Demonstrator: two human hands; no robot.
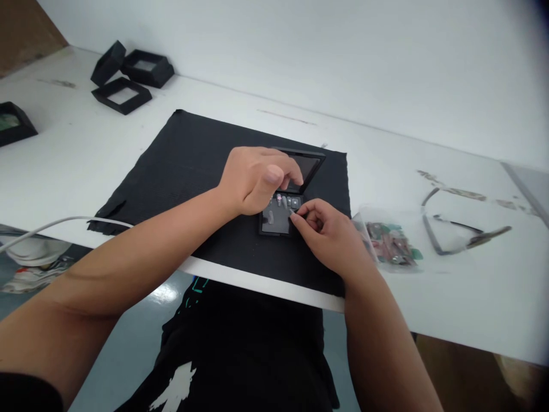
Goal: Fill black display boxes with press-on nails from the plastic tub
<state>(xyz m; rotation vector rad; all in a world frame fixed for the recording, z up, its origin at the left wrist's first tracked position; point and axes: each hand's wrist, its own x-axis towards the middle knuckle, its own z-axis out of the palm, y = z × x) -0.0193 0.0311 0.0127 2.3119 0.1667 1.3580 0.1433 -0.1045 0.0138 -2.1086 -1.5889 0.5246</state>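
Observation:
A small black hinged case [274, 232] stands with its lid [312, 167] raised on a black mat [189, 154]. Along the upper part of its inside sit several small shiny pieces that look like false nails [284, 201], one of them with pink on it. A pale piece [270, 217] lies lower down in the case. My right hand [323, 229] pinches a small pale false nail between thumb and forefinger at the case's right edge. Over the case's upper left, my left hand [259, 177] hovers open, fingers bent and thumb apart, covering part of the case and lid.
To the right stand a clear plastic box [392, 246] of colourful small pieces and a pair of glasses [446, 249]. Several black frame-like boxes [122, 95] sit at the back left. A white cable [72, 218] crosses the table's left front edge.

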